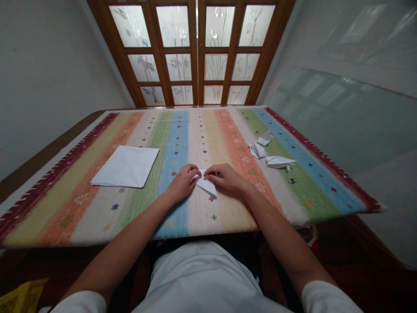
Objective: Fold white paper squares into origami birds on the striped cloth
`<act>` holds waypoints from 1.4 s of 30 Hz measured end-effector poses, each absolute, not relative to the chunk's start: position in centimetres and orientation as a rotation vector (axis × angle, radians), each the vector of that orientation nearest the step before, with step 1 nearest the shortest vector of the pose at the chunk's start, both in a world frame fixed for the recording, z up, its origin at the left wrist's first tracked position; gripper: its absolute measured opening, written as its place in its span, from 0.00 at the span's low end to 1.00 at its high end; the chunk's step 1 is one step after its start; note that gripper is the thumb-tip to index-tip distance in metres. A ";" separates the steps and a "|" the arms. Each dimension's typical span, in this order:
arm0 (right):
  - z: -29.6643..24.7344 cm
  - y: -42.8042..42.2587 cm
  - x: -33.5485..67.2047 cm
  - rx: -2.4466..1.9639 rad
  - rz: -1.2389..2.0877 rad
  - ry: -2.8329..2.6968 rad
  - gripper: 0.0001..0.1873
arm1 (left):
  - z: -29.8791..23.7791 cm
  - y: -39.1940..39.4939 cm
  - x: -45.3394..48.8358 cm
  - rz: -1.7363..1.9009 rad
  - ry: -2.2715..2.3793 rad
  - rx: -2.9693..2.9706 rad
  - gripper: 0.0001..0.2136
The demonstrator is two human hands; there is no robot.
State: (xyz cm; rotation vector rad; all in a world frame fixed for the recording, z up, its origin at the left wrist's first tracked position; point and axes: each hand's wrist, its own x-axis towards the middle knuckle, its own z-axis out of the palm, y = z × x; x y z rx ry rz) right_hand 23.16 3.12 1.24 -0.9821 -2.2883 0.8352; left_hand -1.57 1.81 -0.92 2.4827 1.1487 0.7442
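Note:
A small piece of folded white paper (206,186) lies on the striped tablecloth in front of me, its pointed end towards my body. My left hand (185,180) grips its left upper edge, thumb and fingers pinched together. On the other side my right hand (226,175) pinches the top right part of the same paper. The fingers cover the paper's upper corners, so the folds there are partly hidden.
A stack of white square paper (125,167) lies to the left. Several folded paper figures (279,162) sit at the right. The striped tablecloth (130,217) covers the table. Wooden doors with glass panes (177,67) stand beyond. A yellow plastic object (24,298) is low at left.

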 end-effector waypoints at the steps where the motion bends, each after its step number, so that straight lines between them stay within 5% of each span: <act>1: 1.2 3.2 23.2 -0.969 0.779 -2.286 0.16 | -1.0 1.9 -1.6 0.724 1.148 2.475 0.12; 5: 1.0 3.6 23.6 -0.899 0.730 -2.361 0.21 | -0.8 1.8 -1.6 0.649 1.102 2.474 0.13; 17: 1.5 3.7 24.9 -0.882 0.937 -2.404 0.11 | 0.8 0.7 -1.8 0.622 1.057 2.506 0.13; 24: 1.3 3.6 24.0 -1.121 0.826 -2.290 0.14 | 0.6 1.0 -1.8 0.681 1.133 2.407 0.08; 34: -0.1 3.7 22.2 -1.209 0.775 -2.051 0.13 | -0.6 1.6 -1.4 0.817 1.277 2.178 0.23; 42: -0.2 3.8 22.1 -1.224 0.667 -2.164 0.07 | -1.1 2.1 -1.2 0.807 1.369 2.343 0.05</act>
